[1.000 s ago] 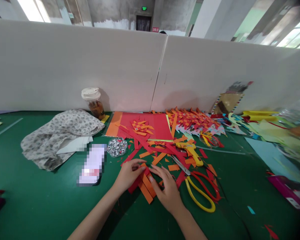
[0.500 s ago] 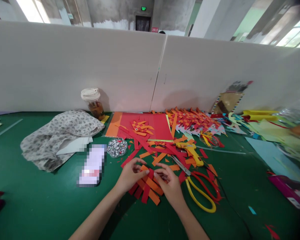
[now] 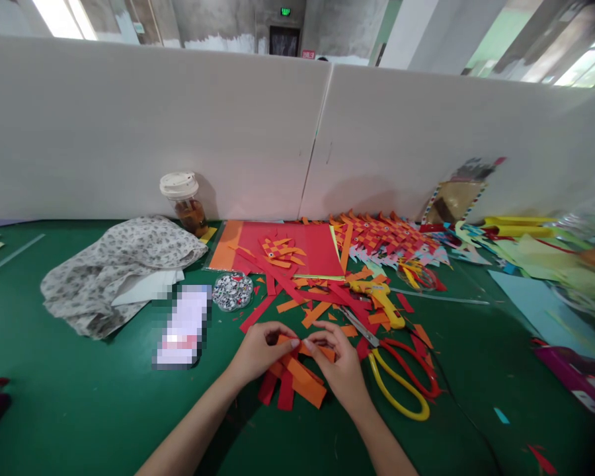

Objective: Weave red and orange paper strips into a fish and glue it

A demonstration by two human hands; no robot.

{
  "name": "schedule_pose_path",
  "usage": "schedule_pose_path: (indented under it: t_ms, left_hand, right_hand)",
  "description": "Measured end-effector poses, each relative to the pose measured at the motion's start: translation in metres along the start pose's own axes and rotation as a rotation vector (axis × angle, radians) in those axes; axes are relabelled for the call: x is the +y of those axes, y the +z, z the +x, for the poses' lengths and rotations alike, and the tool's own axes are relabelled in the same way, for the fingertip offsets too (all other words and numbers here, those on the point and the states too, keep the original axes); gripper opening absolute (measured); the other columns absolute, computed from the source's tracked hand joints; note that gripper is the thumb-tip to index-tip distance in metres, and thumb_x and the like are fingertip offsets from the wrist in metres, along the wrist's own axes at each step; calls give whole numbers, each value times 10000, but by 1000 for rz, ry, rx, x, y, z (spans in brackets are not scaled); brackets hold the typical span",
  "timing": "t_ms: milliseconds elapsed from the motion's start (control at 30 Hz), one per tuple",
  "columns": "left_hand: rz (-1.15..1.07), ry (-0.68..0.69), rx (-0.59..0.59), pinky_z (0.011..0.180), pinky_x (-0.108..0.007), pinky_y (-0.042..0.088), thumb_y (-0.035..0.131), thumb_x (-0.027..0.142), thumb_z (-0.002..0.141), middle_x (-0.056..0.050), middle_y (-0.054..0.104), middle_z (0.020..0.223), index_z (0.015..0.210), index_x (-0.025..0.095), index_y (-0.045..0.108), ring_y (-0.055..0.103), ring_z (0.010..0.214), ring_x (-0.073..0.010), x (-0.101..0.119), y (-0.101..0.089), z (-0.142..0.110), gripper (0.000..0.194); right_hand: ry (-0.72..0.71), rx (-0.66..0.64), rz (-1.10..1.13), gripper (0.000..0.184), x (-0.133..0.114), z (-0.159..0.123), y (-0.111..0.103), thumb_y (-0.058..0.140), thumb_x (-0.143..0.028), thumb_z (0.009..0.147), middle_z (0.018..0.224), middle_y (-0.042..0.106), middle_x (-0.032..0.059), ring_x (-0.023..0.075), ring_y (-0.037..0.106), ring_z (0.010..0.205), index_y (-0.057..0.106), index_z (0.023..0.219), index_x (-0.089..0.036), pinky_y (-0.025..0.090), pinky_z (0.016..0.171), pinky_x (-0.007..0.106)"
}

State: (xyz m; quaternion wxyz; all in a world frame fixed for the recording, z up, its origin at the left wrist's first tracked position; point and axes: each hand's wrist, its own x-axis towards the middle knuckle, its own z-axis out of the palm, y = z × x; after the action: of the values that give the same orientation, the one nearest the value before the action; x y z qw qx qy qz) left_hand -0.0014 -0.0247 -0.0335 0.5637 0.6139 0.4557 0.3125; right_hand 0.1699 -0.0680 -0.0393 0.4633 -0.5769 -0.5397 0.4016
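Note:
Between my hands is a piece of woven red and orange paper strips [image 3: 297, 378], its loose strip ends fanning out toward me. My left hand [image 3: 266, 350] pinches its upper left edge with thumb and fingers. From the other side my right hand [image 3: 333, 357] grips the upper right of the weave, thumb and fingertips closed on the strips. Both thumbs nearly meet at the top of the paper. Fingers hide part of the weave. To the right of my right hand lie scissors [image 3: 394, 370] with one red and one yellow handle loop.
A yellow glue gun [image 3: 381, 301] lies among paper scraps, its cord running right. Farther back are a paper fish [image 3: 280, 252] on red sheets [image 3: 322, 248] and several woven fish [image 3: 381, 235]. Left stand a lidded cup [image 3: 186, 201], cloth [image 3: 119, 271], phone [image 3: 183, 327] and googly eyes [image 3: 233, 291].
The woven strips have tilted and shifted in my fingers, and an orange strip now swings lower right across the red ones. My hands stay nearly in place.

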Motion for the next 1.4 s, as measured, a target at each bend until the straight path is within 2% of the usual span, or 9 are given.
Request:
schedule_pose_path:
  t_ms: [333,467,567,700,867,1033,1167,1400]
  left_hand:
    - [-56,-34,-61,594,-236,420,635,358,732,-53,685,744,761,145,677,594,658,-160,3,-2,1,219]
    - [-93,-63,-112,609,-244,428,651,337,719,-73,702,794,819,136,697,608,693,-174,3,-4,1,229]
    - [-128,-89,-131,635,-256,438,673,326,698,-77,713,800,812,139,716,617,709,-183,3,-5,1,223]
    - [-212,-133,-71,642,-260,451,681,355,692,-69,717,779,825,146,708,624,692,-173,2,-8,1,249]
    - [-308,-184,5,608,-238,454,695,379,676,-56,717,798,859,158,691,626,673,-150,4,-13,3,287]
    - [-339,-196,22,581,-230,445,718,375,654,-38,704,744,856,154,694,611,625,-135,5,-17,4,300]
    - [-338,-199,18,600,-241,451,713,376,664,-42,708,770,879,164,696,622,666,-151,6,-17,3,302]
    - [-295,-214,-18,557,-225,420,702,370,671,-38,697,746,833,163,696,611,661,-153,9,-11,1,263]
  right_hand:
    - [13,5,-1,317,-4,-1,-1,608,-352,790,792,664,33,182,629,776,488,1047,-210,488,749,320]
    - [25,18,-10,322,-2,-1,-2,611,-368,786,800,666,40,190,630,779,496,1044,-212,491,730,320]
    - [42,33,17,354,-2,0,-3,611,-381,783,877,667,58,199,627,828,488,1072,-219,496,723,318]
    - [85,55,97,441,-4,1,-5,636,-400,753,1040,634,79,215,607,965,458,1120,-233,485,811,335]
    - [141,-13,176,520,-6,1,-11,645,-406,741,962,646,75,202,635,851,421,1173,-222,501,786,354]
    - [144,-133,81,600,-4,-2,-17,662,-375,725,865,654,45,202,633,821,383,1228,-204,501,739,338]
    - [168,-89,153,606,-5,-2,-14,682,-383,699,777,635,3,177,631,707,399,1205,-206,516,665,312]
    - [166,-1,239,597,-6,-1,-11,698,-381,691,798,679,28,185,657,691,401,1180,-211,522,706,337]
